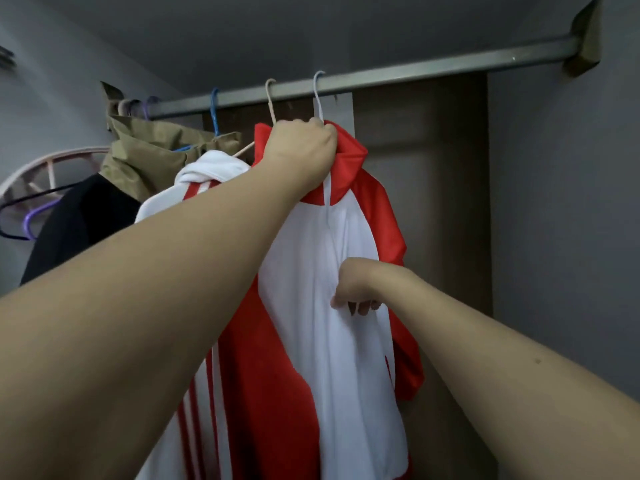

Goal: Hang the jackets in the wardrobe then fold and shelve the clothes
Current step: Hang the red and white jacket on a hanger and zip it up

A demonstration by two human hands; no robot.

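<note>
Hands (pixel 299 152) gripping smooth red-white jacket (pixel 332 258), perhaps polyester

A grey metal rail (pixel 415 69) is running across the top of the wardrobe, sloping up from left to right. Its right end is sitting in a wooden bracket (pixel 585 39) fixed to the grey right wall (pixel 561 202). A grey ceiling panel (pixel 277 32) is closing off the space above. At the far back, a brown wooden panel (pixel 426 188) is standing in shadow. The left wall (pixel 38 109) is showing grey too. Dim, flat light is falling over everything.
</note>
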